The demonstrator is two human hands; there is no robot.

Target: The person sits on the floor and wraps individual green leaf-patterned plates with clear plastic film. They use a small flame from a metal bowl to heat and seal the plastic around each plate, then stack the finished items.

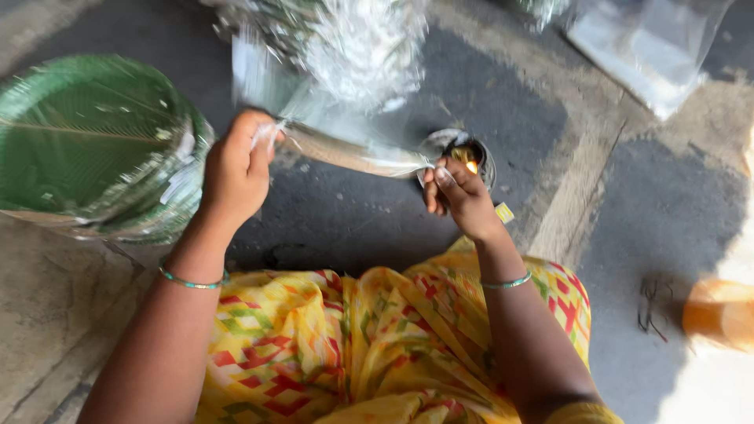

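My left hand (236,169) and my right hand (463,196) hold the two ends of the folded edge of a clear plastic bag (345,71) stretched between them. The bag holds a stack of green plates, blurred behind the shiny film. The bag's right corner sits next to a small flame in a little metal lamp (471,157) on the floor, just beyond my right fingers. Both wrists carry thin green bangles. My lap is covered by yellow patterned cloth (369,345).
A wrapped stack of green leaf-pattern plates (94,141) lies at the left on the stone floor. More clear plastic bags (652,47) lie at the top right. An orange object (719,314) sits at the right edge, with a dark tangle of thread (652,306) beside it.
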